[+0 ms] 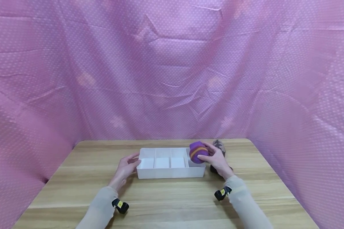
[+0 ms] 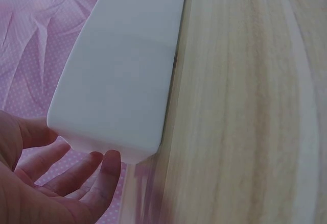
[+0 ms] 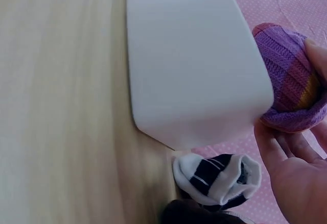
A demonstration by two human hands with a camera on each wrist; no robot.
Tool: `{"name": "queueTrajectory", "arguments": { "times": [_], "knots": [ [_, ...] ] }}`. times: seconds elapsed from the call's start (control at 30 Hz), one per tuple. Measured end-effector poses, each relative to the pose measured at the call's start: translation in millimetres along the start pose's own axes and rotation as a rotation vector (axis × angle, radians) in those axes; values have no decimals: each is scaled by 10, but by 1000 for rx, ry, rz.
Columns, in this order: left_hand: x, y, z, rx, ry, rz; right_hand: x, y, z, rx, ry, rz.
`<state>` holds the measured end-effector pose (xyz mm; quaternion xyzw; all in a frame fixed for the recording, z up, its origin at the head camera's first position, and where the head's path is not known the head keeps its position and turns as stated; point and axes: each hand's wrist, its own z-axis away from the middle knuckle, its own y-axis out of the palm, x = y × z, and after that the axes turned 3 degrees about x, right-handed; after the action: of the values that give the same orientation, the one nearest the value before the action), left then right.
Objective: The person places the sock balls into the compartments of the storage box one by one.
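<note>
A white divided box (image 1: 170,172) stands lengthwise across the table, with a row of several compartments. My left hand (image 1: 124,170) holds its left end; in the left wrist view the fingertips (image 2: 111,162) rest on the end wall and the thumb is at the rim. Over the rightmost compartment, my right hand (image 1: 217,159) grips a balled-up purple knitted sock (image 1: 198,152) with orange and dark red bands. Its thumb lies on the near side of the ball. The right wrist view shows the sock (image 3: 286,71) beside the box's upper edge.
Right of the box, partly behind my right hand, lies a grey and dark patterned sock (image 1: 218,145). A black and white rolled sock (image 3: 217,178) and a black item (image 3: 196,214) sit near the box's right end. Pink dotted cloth (image 1: 166,79) hangs around the wooden table (image 1: 166,203).
</note>
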<state>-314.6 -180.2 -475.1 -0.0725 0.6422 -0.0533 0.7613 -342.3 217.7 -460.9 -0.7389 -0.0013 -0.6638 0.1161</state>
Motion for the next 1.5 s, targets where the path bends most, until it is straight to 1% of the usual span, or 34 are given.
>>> {"name": "queueTrajectory", "arguments": {
  "times": [0.13, 0.3, 0.43, 0.53, 0.73, 1.0, 1.27, 1.33, 1.5],
  "knots": [
    [15, 13, 41, -4, -6, -6, -8, 32, 16, -5, 19, 36],
    [15, 36, 73, -6, 8, -1, 10, 47, 21, 0, 1, 93],
    [12, 51, 102, -10, 6, -4, 7, 67, 21, 16, -23, 130],
    [8, 66, 122, -19, -5, -3, -12, 91, 20, 25, -16, 153],
    [16, 90, 145, -17, -12, -11, -46, 117, 30, 30, 20, 153],
    [9, 109, 182, -28, -8, 5, -65, 136, 37, 25, -7, 159],
    [-5, 40, 51, -1, 8, 1, -81, 232, -46, -15, -41, 187],
    [-6, 22, 16, 5, 10, -2, -88, 253, -71, -32, -53, 230],
    [-11, -20, -61, 14, 11, -11, -118, 307, -139, -66, -113, 392]
  ]
}}
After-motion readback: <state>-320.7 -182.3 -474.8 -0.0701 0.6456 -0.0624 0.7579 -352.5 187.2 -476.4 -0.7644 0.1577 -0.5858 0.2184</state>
